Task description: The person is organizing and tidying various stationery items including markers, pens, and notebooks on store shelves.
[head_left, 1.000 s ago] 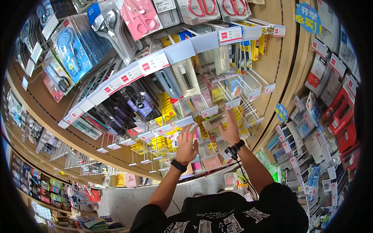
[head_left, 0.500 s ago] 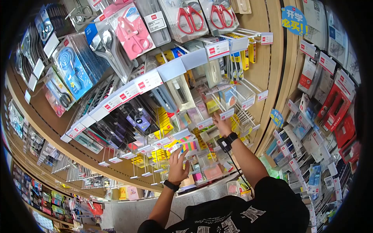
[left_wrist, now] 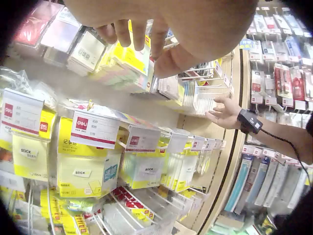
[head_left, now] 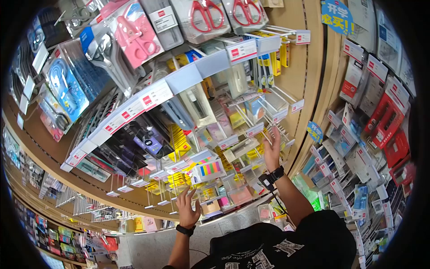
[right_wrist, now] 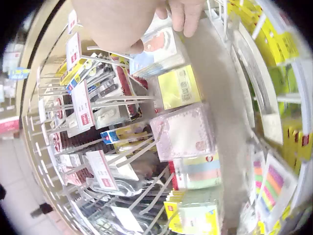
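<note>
My left hand hangs in front of the lower hooks in the head view, its fingers loosely spread and holding nothing. Just beyond its fingertips is a clear pack of rainbow-coloured index tabs. To the right, my right hand reaches up among the hooks, fingers extended. In the right wrist view, its fingers and thumb come down at the top of a blue-and-white packet, partly covering it. Below that packet hang a yellow note pad and a pink-bordered note pad.
White price-tag strips and wire hooks jut out above both hands. Scissors packs hang higher up. Yellow sticky-note packs fill the row below my left hand. A second display with red packs stands at the right.
My left hand has drawn back from the index-tab pack, down and to the left. My right hand has shifted rightward past a price tag. The head view has turned slightly.
</note>
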Tool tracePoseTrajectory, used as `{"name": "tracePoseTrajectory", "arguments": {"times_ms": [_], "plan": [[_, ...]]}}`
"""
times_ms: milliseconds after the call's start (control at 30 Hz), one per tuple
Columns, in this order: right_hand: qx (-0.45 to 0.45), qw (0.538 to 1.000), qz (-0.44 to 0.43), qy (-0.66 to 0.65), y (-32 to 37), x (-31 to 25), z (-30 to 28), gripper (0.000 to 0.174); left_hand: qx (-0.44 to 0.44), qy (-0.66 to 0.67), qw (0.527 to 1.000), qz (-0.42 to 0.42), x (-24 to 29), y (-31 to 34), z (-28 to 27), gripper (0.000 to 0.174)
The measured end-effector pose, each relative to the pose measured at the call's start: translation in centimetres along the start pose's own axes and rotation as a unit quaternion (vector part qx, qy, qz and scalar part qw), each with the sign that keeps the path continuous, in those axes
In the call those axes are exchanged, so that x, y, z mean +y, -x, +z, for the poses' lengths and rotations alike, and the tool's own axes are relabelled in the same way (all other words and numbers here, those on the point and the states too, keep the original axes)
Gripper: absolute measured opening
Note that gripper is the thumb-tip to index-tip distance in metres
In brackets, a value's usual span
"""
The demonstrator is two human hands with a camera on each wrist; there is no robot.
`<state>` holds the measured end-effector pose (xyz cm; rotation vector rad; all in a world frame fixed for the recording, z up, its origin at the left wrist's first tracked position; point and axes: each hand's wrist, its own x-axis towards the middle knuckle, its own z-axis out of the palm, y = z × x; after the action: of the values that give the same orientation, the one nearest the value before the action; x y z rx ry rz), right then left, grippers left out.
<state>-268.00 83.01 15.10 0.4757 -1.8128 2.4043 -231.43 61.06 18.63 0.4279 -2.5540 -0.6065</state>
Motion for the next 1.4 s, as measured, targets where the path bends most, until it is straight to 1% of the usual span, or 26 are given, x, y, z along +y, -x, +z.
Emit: {"name": "tracePoseTrajectory", "arguments": {"times_ms": [167, 233, 267, 433, 500, 533, 567, 600, 633, 667, 733, 767, 867, 933, 967, 1000, 1033, 1067, 1100, 1133, 1167, 1200, 1233, 1300, 1367, 1400], "plan": [[0.025, 0.988, -0.083, 0.126, -4.2, -0.6, -0.7, 0.094, -0.014, 0.003, 1.0, 0.007, -0.9, -0.5, 0.8, 0.059], [0.014, 0.946, -0.151, 0.286, -6.5, -0.8, -0.6, 0.096, -0.019, 0.016, 1.0, 0.014, -0.9, -1.4, 1.2, 0.059], [-0.022, 0.952, -0.109, 0.284, -8.1, 0.6, -0.7, 0.098, -0.019, 0.01, 1.0, 0.023, -0.7, -1.8, 1.5, 0.059], [-0.045, 0.939, -0.123, 0.317, -8.7, -0.5, 0.2, 0.096, -0.012, 0.03, 0.999, 0.036, 0.9, -2.3, 2.4, 0.058], [-0.078, 0.947, -0.094, 0.296, -7.7, -1.0, 1.2, 0.096, 0.0, 0.029, 0.999, 0.027, 1.2, -1.8, 1.9, 0.058], [-0.059, 0.939, -0.116, 0.319, -7.1, 1.6, 0.0, 0.092, 0.001, 0.034, 0.999, 0.03, 1.6, -1.6, 1.8, 0.058], [-0.066, 0.967, -0.11, 0.219, -4.5, 0.4, -3.4, 0.086, -0.013, 0.045, 0.998, 0.047, 2.9, -1.3, 2.0, 0.057], [-0.074, 0.955, -0.145, 0.248, -3.8, -1.8, -1.9, 0.08, -0.014, 0.045, 0.998, 0.039, 3.4, -0.9, 1.9, 0.057], [-0.069, 0.974, -0.076, 0.201, -2.0, -2.5, -2.9, 0.075, -0.015, 0.045, 0.998, 0.031, 3.5, -0.6, 1.6, 0.056], [-0.087, 0.98, -0.048, 0.173, -0.3, -3.9, -3.0, 0.069, 0.002, 0.043, 0.999, 0.033, 3.9, 0.1, 1.3, 0.056], [-0.112, 0.979, -0.051, 0.162, 1.9, -4.0, -3.9, 0.06, 0.01, 0.048, 0.999, 0.013, 4.7, 1.2, 1.1, 0.055], [-0.109, 0.983, -0.025, 0.142, 3.7, -6.3, -4.8, 0.053, -0.011, 0.07, 0.997, 0.034, 4.9, 0.6, 1.4, 0.055], [-0.248, 0.96, -0.022, 0.126, 6.6, -5.0, -2.2, 0.039, 0.019, 0.061, 0.997, -0.04, 6.0, 4.9, 1.0, 0.047], [-0.282, 0.952, 0.044, 0.109, 8.2, -6.2, -1.5, 0.032, 0.015, 0.096, 0.993, -0.06, 6.5, 6.2, 2.6, 0.038], [-0.324, 0.944, -0.01, 0.068, 7.8, -4.2, -2.3, 0.028, 0.0, 0.123, 0.991, -0.058, 6.8, 6.2, 4.0, 0.033], [-0.335, 0.939, -0.003, 0.078, 8.3, -6.0, -1.4, 0.025, -0.007, 0.107, 0.992, -0.064, 7.5, 6.3, 4.9, 0.029], [-0.367, 0.927, 0.016, 0.08, 8.0, -4.6, -1.9, 0.023, -0.016, 0.093, 0.993, -0.07, 7.9, 6.5, 5.5, 0.026], [-0.357, 0.932, 0.023, 0.057, 8.9, -4.2, -1.6, 0.02, -0.019, 0.075, 0.994, -0.074, 8.0, 6.6, 5.7, 0.025], [-0.386, 0.921, 0.025, 0.044, 9.2, -3.0, -1.3, 0.02, -0.022, 0.057, 0.995, -0.078, 8.3, 6.6, 5.6, 0.025], [-0.425, 0.902, 0.049, 0.053, 8.4, -1.5, -1.1, 0.019, -0.032, 0.064, 0.989, -0.127, 8.8, 6.4, 5.5, 0.024], [-0.435, 0.895, 0.072, 0.074, 8.3, -0.8, -2.6, 0.018, -0.041, 0.114, 0.984, -0.132, 9.4, 6.0, 5.3, 0.031], [-0.47, 0.878, 0.07, 0.056, 8.5, 0.4, -1.0, 0.018, -0.022, 0.116, 0.978, -0.171, 8.7, 6.8, 5.4, 0.036], [-0.521, 0.845, 0.104, 0.061, 9.3, 1.2, 0.9, 0.017, -0.003, 0.12, 0.971, -0.208, 7.7, 8.2, 5.1, 0.042], [-0.577, 0.802, 0.135, 0.078, 10.1, 1.8, 2.2, 0.016, 0.016, 0.143, 0.961, -0.234, 8.1, 9.2, 3.1, 0.044], [-0.618, 0.764, 0.135, 0.124, 10.5, 2.3, 3.5, 0.013, 0.061, 0.116, 0.971, -0.199, 7.4, 10.1, 3.7, 0.052], [-0.635, 0.747, 0.155, 0.122, 10.7, 3.0, 4.3, 0.017, 0.049, 0.159, 0.957, -0.238, 6.7, 10.8, 3.8, 0.056]]}}
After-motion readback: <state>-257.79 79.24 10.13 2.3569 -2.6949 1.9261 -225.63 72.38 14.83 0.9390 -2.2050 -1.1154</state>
